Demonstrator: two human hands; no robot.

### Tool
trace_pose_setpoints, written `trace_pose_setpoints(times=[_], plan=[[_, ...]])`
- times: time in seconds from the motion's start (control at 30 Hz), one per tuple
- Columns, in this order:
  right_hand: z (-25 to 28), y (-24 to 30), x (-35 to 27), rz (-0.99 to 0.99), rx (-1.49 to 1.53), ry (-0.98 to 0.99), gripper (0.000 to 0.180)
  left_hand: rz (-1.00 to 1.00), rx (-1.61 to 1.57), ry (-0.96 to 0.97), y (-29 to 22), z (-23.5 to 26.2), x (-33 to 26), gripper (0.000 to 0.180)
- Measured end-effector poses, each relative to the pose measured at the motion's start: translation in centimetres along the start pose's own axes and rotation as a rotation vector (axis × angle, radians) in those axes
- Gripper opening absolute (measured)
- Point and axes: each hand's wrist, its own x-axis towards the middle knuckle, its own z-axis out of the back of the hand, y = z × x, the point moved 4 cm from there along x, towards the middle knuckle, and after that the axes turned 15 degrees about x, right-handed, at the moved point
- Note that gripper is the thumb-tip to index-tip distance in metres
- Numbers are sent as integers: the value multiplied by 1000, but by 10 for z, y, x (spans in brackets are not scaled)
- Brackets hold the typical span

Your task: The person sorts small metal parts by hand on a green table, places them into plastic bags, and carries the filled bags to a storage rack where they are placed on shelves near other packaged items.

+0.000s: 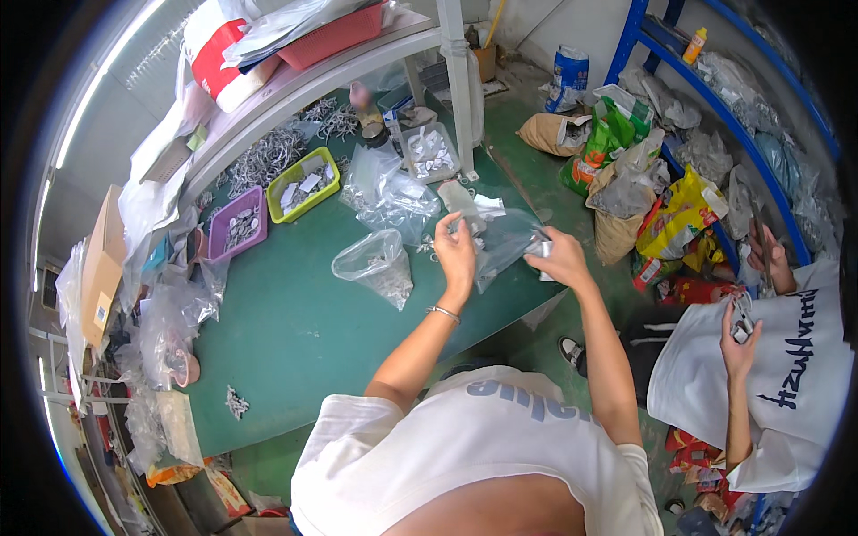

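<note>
A clear plastic bag (502,248) stretches between my two hands above the right edge of the green table. My left hand (457,257), fingers curled in, holds the bag's left side. At the other side my right hand (561,259) is closed on the bag, with small silvery white pieces (538,245) showing at its fingertips. Just beyond lie white pieces (488,206). Left of my hands, an open clear bag (379,265) with small grey parts lies on the table. Behind it is a heap of clear plastic bags (389,192).
Purple (214,239) and yellow-green (332,185) bins of small parts stand at the table's far left, near tangled grey strips (268,161). A clear tub (431,170) sits by the shelf post (459,89). At right, a co-worker (751,357) handles small parts beside blue shelving (751,116) and sacks.
</note>
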Motion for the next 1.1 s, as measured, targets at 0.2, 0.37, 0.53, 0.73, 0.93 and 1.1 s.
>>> trace_pose_setpoints(times=[0.2,0.37,0.53,0.73,0.93,1.1], plan=[[-30,-32,-5,-164,640,-64,44,90,87,141,23,28,0,36],[-25,-61,-84,-399,1879,-227,38,123,-169,-6,11,25,-47,32],[-36,-62,-156,-343,2199,-413,36,413,66,799,15,-10,-139,40],[-20,-40,-230,-125,1970,-619,48,902,-246,1466,9,-57,-235,62],[29,-31,-312,113,1335,-936,47,545,-285,1652,-16,-93,-318,85],[69,-41,-405,134,994,-1320,38,275,-147,1852,-54,-124,-400,93]])
